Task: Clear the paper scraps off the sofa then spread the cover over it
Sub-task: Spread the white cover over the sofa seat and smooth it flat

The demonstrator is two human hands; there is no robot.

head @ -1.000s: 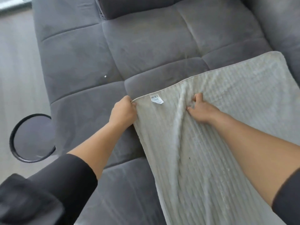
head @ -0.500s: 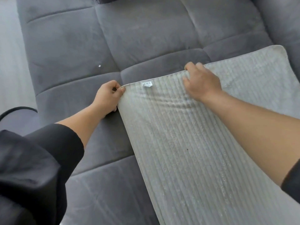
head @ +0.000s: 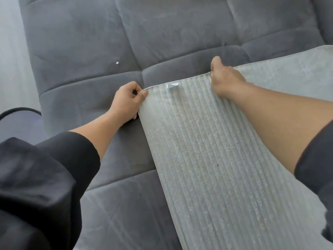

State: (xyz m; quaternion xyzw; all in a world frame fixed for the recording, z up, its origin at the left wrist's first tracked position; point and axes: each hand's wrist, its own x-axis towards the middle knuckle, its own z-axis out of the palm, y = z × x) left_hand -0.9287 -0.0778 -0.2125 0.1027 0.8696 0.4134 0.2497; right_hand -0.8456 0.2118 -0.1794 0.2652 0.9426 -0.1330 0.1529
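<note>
The cover (head: 207, 159) was laid over the right of the sofa (head: 81, 51); its far hem was pinched at the corner by the left hand (head: 126, 103) and gripped by the right hand (head: 225, 80); it was best drawn leftward taut and level; a scrap (head: 117, 62) was left uncleared.

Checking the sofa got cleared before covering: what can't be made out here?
Head view:
- Sofa seat beneath the cover: hidden by it.
- White speck: too small to tell if paper.
- Cover's label: print too small.
- Cover's right and near ends: cut off by the frame.
</note>
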